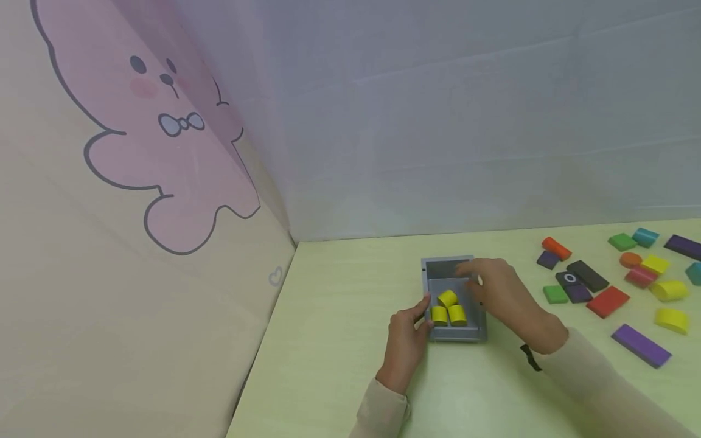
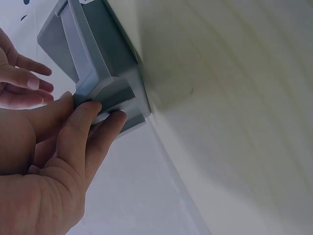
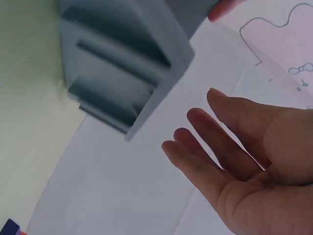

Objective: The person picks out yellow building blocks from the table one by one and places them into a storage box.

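Gray box is set on a big pale surface, and it is put between two hands. It is turned with its open top up, so its inside can be seen and reached. Its left side is pinched by the thumb and fingers of the left hand, maybe so that it is kept from sliding. Nothing is held by the right hand: its thumb and fingers are apart and a bit bent over the far part of the box, and from the right wrist a gap is seen between them and the box. Loose blocks of many colors are scattered to the right, well apart from the box, perhaps so that room is left for it. Three small yellow blocks are grouped inside, by the near end: two side by side, one at a slant just behind.
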Tool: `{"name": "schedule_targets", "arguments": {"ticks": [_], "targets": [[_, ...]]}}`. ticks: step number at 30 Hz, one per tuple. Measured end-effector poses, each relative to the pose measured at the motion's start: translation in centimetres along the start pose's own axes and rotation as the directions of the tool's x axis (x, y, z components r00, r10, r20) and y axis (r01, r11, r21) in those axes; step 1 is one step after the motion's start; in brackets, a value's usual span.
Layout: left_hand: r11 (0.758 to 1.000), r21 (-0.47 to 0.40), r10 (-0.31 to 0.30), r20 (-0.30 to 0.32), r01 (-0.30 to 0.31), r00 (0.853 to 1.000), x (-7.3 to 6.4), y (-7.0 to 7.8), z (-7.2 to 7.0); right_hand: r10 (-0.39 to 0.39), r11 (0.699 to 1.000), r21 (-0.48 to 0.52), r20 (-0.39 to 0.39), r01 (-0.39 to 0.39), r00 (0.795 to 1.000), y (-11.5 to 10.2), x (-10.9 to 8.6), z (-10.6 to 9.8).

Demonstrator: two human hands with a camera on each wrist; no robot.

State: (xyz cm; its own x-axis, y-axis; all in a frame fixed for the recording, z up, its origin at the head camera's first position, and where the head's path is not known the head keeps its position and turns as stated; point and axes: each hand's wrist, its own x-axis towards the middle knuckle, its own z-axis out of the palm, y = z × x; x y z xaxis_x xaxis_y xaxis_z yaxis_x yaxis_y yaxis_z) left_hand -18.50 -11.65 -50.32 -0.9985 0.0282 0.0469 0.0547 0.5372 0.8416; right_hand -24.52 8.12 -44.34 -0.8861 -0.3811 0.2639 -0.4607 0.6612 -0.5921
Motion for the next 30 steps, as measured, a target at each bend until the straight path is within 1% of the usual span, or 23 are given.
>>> {"name": "schedule_targets", "arguments": {"ticks": [3,9,16,20,26,30], "targets": [[1.000,-0.003,0.003,-0.003,-0.003,1.000,0.0,0.0,0.0,0.040,0.999,-0.001,-0.009,-0.040,0.999,0.6,-0.3,-0.7],[1.000,0.000,-0.005,-0.003,0.005,1.000,-0.1,-0.1,0.1,0.047,0.998,-0.048,-0.060,-0.050,0.997,1.8,-0.8,-1.3],[1.000,-0.011,-0.013,-0.008,0.013,1.000,0.0,-0.1,0.2,0.091,0.992,-0.078,-0.057,-0.095,0.994,2.9,-1.2,-2.0],[1.000,-0.008,-0.009,-0.010,0.009,1.000,0.1,0.0,0.2,0.085,0.993,-0.082,-0.075,-0.091,0.994,3.4,-1.3,-2.4],[1.000,0.001,-0.015,-0.011,0.015,1.000,0.0,0.0,0.1,0.113,0.989,-0.087,-0.082,-0.120,0.990,4.1,-1.7,-3.2],[1.000,0.004,-0.014,-0.008,0.014,1.000,0.0,0.1,0.1,0.116,0.986,-0.109,-0.105,-0.127,0.988,4.9,-2.1,-3.8]]}}
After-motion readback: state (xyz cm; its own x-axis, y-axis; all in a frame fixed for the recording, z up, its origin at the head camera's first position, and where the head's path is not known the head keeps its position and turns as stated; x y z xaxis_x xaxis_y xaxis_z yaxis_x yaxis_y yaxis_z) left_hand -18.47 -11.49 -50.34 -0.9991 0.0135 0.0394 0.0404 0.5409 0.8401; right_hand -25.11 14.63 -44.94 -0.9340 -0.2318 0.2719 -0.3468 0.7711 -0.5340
